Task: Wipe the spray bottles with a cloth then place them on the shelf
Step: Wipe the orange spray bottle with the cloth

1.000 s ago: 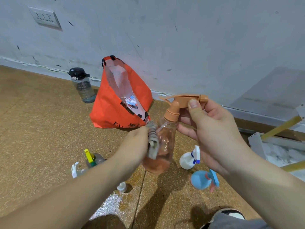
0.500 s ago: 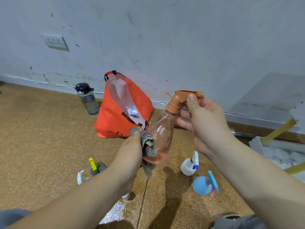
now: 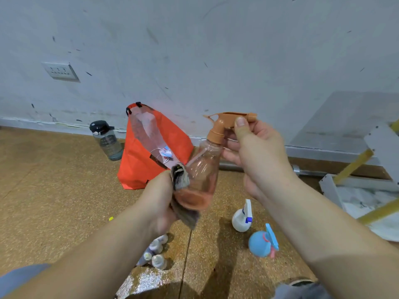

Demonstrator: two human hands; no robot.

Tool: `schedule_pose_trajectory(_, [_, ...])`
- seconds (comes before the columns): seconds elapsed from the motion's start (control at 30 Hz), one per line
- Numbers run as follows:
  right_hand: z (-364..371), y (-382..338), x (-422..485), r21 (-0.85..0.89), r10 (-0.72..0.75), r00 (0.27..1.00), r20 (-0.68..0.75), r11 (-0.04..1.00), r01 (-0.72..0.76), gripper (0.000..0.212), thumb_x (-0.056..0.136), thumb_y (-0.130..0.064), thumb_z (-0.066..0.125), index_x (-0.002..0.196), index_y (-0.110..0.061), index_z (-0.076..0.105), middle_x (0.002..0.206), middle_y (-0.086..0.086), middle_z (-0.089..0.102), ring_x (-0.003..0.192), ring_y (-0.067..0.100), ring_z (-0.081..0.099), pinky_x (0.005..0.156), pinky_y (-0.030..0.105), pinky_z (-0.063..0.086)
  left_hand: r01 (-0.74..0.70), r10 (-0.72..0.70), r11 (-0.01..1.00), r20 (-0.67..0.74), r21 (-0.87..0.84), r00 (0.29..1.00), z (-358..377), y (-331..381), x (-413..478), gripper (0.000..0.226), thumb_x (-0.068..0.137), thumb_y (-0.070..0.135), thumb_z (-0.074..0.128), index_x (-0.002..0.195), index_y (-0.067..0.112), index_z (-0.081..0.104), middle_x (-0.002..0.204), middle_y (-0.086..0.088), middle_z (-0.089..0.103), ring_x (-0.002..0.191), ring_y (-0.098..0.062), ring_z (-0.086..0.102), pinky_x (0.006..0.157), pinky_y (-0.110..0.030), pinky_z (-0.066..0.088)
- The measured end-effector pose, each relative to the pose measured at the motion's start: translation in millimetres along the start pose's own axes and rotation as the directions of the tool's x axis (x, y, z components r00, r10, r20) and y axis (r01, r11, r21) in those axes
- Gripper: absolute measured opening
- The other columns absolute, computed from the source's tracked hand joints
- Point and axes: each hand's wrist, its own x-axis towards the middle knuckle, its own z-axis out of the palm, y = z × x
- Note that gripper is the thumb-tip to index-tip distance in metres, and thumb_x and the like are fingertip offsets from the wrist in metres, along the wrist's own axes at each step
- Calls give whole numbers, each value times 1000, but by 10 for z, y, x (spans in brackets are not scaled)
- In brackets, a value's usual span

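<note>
Orange bag [image 3: 138,169] against the wall [image 3: 216,61], dark-capped water bottle [image 3: 106,141] just left, socket [image 3: 60,71] above.

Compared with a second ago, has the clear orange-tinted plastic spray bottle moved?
Yes. The clear orange-tinted plastic spray bottle has risen and drifted slightly left against the orange fabric bag; its nozzle is now nearly level with the bag's top.

— The pink bottle [image 3: 203,175] is see-through, its sprayer [image 3: 224,121] tan-orange?
— Yes. The cloth [image 3: 180,176] is grey with dark stripes. The bag [image 3: 138,167] is orange-red. Left of the bag is a smoky water bottle [image 3: 106,141] with a black cap. Right of the bag are a white bottle [image 3: 240,219] with blue trim and a sky-blue bottle [image 3: 259,244] with a pink trigger.
</note>
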Motion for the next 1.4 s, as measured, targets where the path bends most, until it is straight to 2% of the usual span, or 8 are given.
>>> schedule_pose_trajectory(0.1, [-59,-42,54,19,-29,999,-36,999,30,23,110,-23,49,117,-10,66,98,3,80,91,20,79,77,37,66,-4,8,987,22,-162,1000,120,31,94,40,98,24,47,121,11,77,127,-23,71,109,-41,67,107,-68,44])
schedule_pose_trajectory(0.2, [-44,-21,90,24,-31,998,-46,999,32,18,109,-23,50,111,-14,65,100,4,79,95,20,78,76,35,66,-19,17,980,-11,-196,1000,216,27,143,41,98,28,49,125,11,75,122,-14,76,106,-28,70,104,-47,50])
schedule_pose_trajectory(0.4, [-45,17,164,-12,-40,996,-82,999,39,16,109,-26,52,106,-17,65,101,6,77,94,21,78,80,38,65,-207,237,966,-207,157,949,216,-16,148,42,111,39,40,112,10,70,98,-18,78,88,-48,74,74,-56,63])
schedule_pose_trajectory(0.5, [-13,33,134,27,-26,998,-65,999,27,17,109,-23,52,109,-13,65,96,6,78,91,21,79,82,42,64,-447,601,733,-180,512,779,210,16,66,38,111,38,37,101,16,66,96,-5,73,96,-30,68,84,-42,54])
schedule_pose_trajectory(0.6, [75,192,40,-63,-59,998,-34,996,57,18,107,-24,55,109,-11,67,98,8,80,96,28,78,91,55,61,-553,751,467,20,690,660,267,-33,-53,24,108,40,38,102,23,55,96,4,66,92,-20,60,76,-39,42])
schedule_pose_trajectory(0.87, [117,181,-117,-100,-137,990,17,985,138,13,103,-28,63,99,-17,67,83,0,77,78,13,76,75,34,63,-679,742,323,269,659,614,48,65,4,48,93,39,70,136,36,48,122,20,62,114,2,61,93,-24,50])
schedule_pose_trajectory(1.13, [127,167,-300,-494,-104,935,338,826,271,18,93,-32,71,82,-22,61,69,4,66,62,14,57,65,34,49,-615,653,517,190,596,733,-126,2,14,35,87,34,74,118,30,59,101,10,74,95,-12,72,86,-50,58])
schedule_pose_trajectory(1.4, [25,27,-47,-449,43,877,479,870,203,12,91,-16,73,80,-22,74,82,3,73,77,17,67,82,39,57,-610,441,679,436,410,784,-314,273,-101,35,98,0,66,131,8,60,112,-6,76,105,-16,70,95,-38,59])
